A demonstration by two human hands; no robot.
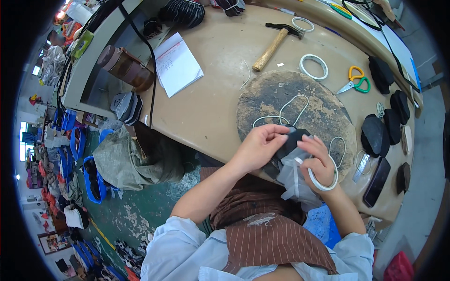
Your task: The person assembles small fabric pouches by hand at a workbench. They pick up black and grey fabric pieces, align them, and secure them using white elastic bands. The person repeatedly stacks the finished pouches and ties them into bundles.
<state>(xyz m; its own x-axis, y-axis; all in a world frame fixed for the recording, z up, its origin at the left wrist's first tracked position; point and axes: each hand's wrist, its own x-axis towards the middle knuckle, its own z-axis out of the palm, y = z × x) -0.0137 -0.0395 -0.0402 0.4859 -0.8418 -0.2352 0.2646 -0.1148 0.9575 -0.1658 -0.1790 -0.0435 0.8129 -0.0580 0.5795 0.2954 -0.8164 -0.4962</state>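
Above the near edge of a worn round board (323, 105), both my hands are together at a small black piece (293, 140), soft-looking, its kind unclear. My left hand (263, 146) is closed on its left side, thumb and fingers pinched. My right hand (319, 161) has curled fingers at its right side. A white tape roll (333, 180) rings the right hand near the wrist. Pale translucent strips (295, 178) hang below the black piece and partly cover it. Loops of thin white cord (281, 114) lie on the board.
A hammer (272, 49), another tape roll (313, 67) and scissors (349, 85) lie beyond the board. To its right are black shaped pieces (375, 136) and a phone (377, 181). A notepad (180, 65) and bottle (125, 69) stand left. A draped sack (136, 157) is below the table's left edge.
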